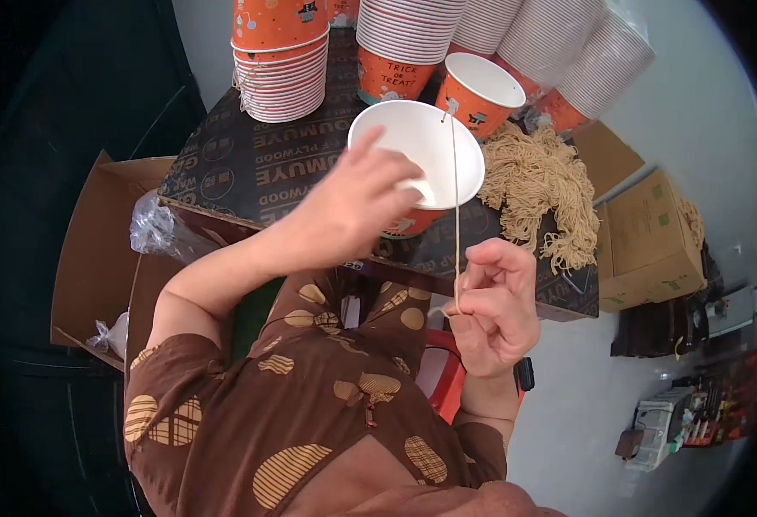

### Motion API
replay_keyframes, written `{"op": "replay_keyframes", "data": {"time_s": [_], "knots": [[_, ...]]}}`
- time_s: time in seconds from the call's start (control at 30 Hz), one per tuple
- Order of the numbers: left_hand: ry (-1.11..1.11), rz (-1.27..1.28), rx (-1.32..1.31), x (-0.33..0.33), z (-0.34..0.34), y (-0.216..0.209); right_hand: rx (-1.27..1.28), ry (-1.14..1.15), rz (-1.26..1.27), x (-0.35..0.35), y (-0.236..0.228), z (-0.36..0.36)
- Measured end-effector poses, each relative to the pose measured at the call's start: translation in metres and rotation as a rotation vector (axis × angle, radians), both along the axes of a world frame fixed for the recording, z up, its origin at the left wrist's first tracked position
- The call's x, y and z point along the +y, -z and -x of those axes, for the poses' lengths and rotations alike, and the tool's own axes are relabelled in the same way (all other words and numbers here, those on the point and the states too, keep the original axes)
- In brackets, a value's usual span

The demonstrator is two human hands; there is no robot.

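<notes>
A white-lined paper bucket (421,138) with an orange outside stands near the front edge of the dark table, its mouth tilted toward me. A tan string (457,215) runs straight and taut from a small hole near its far rim, across the mouth, down to my right hand (499,306). That hand is closed, pinching the string between thumb and fingers. My left hand (357,202) hovers over the bucket's near left side, slightly blurred, fingers apart and nothing seen in them. Whether it touches the bucket is hard to tell.
A heap of cut tan strings (538,185) lies right of the bucket. Behind are another orange bucket (490,82) and nested bucket stacks (279,82). Cardboard boxes stand right (650,246) and left (94,241) of the table (301,142). Clear plastic wrap (159,228) hangs at its left corner.
</notes>
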State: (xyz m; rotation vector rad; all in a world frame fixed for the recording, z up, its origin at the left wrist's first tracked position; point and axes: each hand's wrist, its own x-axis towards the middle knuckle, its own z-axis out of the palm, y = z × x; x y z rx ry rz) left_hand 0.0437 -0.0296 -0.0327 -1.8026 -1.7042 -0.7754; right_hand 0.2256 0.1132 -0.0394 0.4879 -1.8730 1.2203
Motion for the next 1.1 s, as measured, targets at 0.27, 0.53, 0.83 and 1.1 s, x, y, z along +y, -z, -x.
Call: {"op": "replay_keyframes", "data": {"time_s": [0.27,0.53,0.83,1.1], "knots": [[-0.035,0.055,-0.123,-0.017,0.037,0.005,-0.069,-0.1,0.003,-0.008,-0.003,0.007],[0.026,0.068,-0.186,-0.003,0.02,0.012,-0.072,-0.103,-0.172,-0.028,0.004,0.012],[0.028,0.051,-0.189,-0.016,0.006,0.009,-0.112,-0.09,-0.212,-0.036,0.008,-0.011],[0.03,-0.04,-0.115,-0.049,-0.043,-0.007,-0.139,-0.232,-0.287,-0.066,-0.001,-0.036]]}}
